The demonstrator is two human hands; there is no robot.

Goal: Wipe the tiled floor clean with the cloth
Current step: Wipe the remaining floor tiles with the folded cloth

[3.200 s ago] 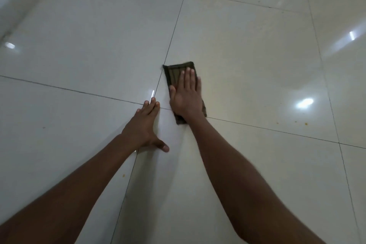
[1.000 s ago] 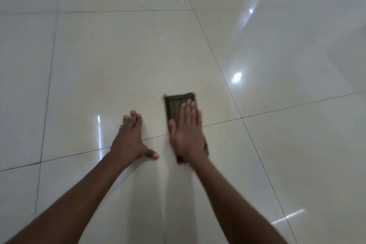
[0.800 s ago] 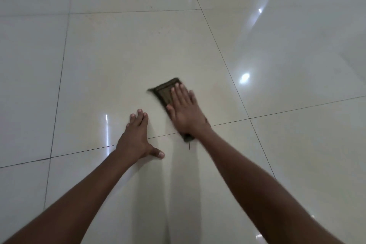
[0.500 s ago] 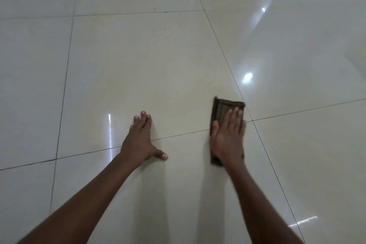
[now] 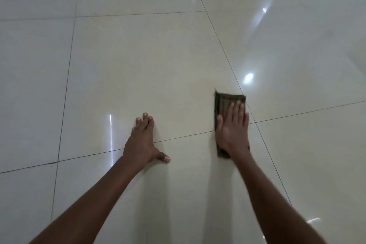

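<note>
Cloth (image 5: 224, 103): dark, folded into a narrow strip, lying flat on the floor (image 5: 150, 69) under the right hand; its far end shows past the fingertips and a near corner shows by the wrist.
Cloth position: it straddles a grout line (image 5: 184, 136), just left of where that line crosses another one running away from the camera.
Right hand (image 5: 232, 130): flat, palm down on the cloth, fingers straight and close together, thumb lying along the cloth's left edge.
Left hand (image 5: 141, 144): flat, palm down on bare tile, fingers straight and together, thumb spread out to the right; it holds nothing.
Hands apart: the left hand is well to the left of the cloth, with bare tile between them.
Arms: both are bare and reach in from the bottom edge, each casting a soft shadow on the tile beside it.
Floor: large, pale, glossy tiles with thin dark grout lines.
Reflections: a bright spot (image 5: 248, 77) just beyond the cloth, a thin vertical streak (image 5: 111, 134) left of the left hand, and a smaller glint farther right.
Containers: none in view.
</note>
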